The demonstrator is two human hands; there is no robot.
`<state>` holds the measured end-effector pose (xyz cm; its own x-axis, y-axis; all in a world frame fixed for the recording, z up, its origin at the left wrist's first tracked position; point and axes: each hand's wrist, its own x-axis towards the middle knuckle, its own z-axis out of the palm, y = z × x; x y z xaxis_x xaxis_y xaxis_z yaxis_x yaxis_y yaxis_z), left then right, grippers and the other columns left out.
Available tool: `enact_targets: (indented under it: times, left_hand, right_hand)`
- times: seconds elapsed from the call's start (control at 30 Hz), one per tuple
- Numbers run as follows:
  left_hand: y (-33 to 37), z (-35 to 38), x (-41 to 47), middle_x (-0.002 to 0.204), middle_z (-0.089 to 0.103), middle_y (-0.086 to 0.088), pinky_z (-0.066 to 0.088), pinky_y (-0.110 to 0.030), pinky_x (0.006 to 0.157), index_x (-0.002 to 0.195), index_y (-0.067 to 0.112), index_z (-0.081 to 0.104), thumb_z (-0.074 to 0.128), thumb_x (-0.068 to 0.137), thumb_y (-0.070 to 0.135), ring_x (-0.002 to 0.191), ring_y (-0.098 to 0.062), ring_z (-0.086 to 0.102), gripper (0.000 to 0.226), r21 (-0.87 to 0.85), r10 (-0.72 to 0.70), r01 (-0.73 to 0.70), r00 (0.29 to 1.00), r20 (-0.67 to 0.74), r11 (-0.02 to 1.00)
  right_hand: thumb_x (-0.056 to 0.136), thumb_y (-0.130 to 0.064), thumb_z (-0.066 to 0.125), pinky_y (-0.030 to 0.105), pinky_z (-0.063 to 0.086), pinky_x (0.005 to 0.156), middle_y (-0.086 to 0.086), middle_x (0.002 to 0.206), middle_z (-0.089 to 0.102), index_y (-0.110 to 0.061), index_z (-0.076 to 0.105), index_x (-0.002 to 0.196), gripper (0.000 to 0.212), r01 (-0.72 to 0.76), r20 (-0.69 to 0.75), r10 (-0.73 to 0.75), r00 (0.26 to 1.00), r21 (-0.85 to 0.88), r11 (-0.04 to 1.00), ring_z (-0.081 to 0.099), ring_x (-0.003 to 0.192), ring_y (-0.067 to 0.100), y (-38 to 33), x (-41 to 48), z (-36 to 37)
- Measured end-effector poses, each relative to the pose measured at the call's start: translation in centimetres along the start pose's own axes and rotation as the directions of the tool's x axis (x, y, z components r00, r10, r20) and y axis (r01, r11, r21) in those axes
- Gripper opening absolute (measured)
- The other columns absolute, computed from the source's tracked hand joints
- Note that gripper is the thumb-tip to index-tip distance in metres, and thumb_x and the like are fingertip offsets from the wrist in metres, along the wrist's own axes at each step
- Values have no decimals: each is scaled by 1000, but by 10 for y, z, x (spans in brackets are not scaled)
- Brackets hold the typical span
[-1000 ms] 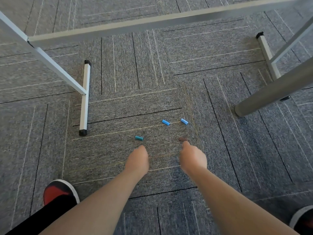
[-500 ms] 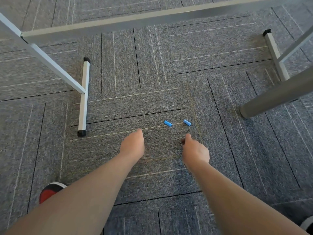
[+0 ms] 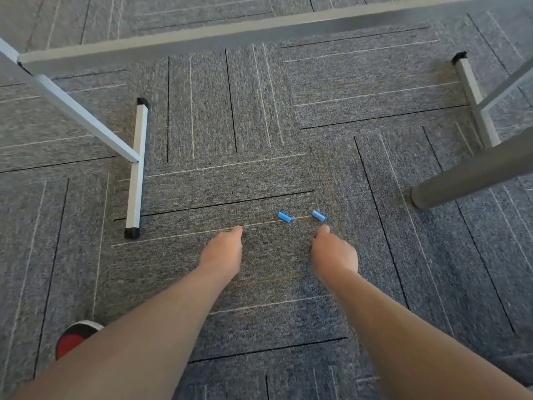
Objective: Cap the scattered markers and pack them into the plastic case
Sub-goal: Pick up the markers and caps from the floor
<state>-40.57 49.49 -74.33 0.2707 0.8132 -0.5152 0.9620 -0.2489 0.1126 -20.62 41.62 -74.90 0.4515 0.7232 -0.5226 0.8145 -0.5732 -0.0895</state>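
Note:
Two light blue marker caps lie on the grey carpet, one (image 3: 284, 217) between my hands and farther out, the other (image 3: 318, 215) just beyond my right thumb. My left hand (image 3: 223, 251) is down on the carpet with its fingers curled under, over the spot where a teal cap lay. My right hand (image 3: 331, 252) is curled the same way over the spot of a brown cap. Both of those caps are hidden beneath the hands. No markers and no plastic case are in view.
A white metal table foot (image 3: 135, 180) lies on the floor to the left, and its crossbar (image 3: 202, 41) spans the top. Another white leg (image 3: 473, 102) and a thick grey tube (image 3: 473, 177) stand at the right. My red and black shoe (image 3: 73, 337) is at the lower left.
Both hands moved forward and down onto the carpet. The teal cap and the brown cap, visible a second ago, are now covered by the hands.

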Motion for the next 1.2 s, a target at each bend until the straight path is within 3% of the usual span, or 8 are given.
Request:
enact_targets:
  times: [0.17,0.3,0.4,0.6,0.77,0.9,1.03,1.2]
  left_hand:
    - [10,1,3,71,55,1,30,-24,42,105,11,45,51,94,-4,55,-11,49,19,-30,-39,37,999,-37,999]
    - [17,-5,16,72,53,-1,33,-28,46,99,12,46,48,100,9,56,-12,47,4,-87,20,-21,1000,-18,996]
    - [27,-11,25,75,54,-1,32,-28,47,95,15,46,46,102,17,58,-13,47,7,-100,40,-42,999,-18,994]
    - [50,-15,35,75,55,2,33,-29,46,98,17,49,48,101,16,56,-12,44,4,-213,10,4,998,68,977]
    - [54,-27,44,72,48,9,29,-25,45,100,16,50,49,99,8,56,-6,45,8,-291,-29,40,999,43,956]
    - [53,-38,47,76,51,11,31,-24,44,102,19,50,49,98,5,60,-6,51,14,-325,-83,86,996,22,942]
    - [50,-44,44,80,58,3,35,-28,46,101,16,51,48,101,12,58,-13,51,5,-345,-75,84,996,38,935]
    - [48,-50,40,81,62,-3,34,-30,47,99,16,51,46,103,21,58,-17,50,8,-338,-44,54,998,37,940]
  right_hand:
    - [102,-13,42,36,56,58,4,87,64,-14,42,115,13,-2,-112,7,994,44,999,63,68,21,0,24,-23]
    - [90,6,49,33,47,49,6,88,67,-11,34,134,49,14,-58,-17,998,-51,999,61,65,23,-7,38,-34]
    - [88,7,49,33,46,52,4,82,62,-13,31,140,59,43,15,-42,999,-95,995,60,68,23,-11,44,-36]
    - [97,-9,53,34,46,52,5,91,67,-12,44,131,35,43,-3,-43,999,-72,996,63,74,24,-12,57,-38]
    - [102,-28,49,38,59,63,0,79,64,-13,49,109,16,182,-53,-181,982,19,983,64,68,20,-33,55,-39]
    - [101,-18,51,34,50,64,6,96,69,-11,49,112,14,223,-24,-222,975,28,974,67,83,27,-59,50,-38]
    - [95,-3,52,34,46,66,9,108,69,-6,49,125,30,178,58,-176,983,-38,983,67,95,28,-67,45,-31]
    - [89,4,53,34,48,69,8,110,70,-6,52,127,40,185,88,-177,980,-90,979,67,97,28,-69,43,-28]
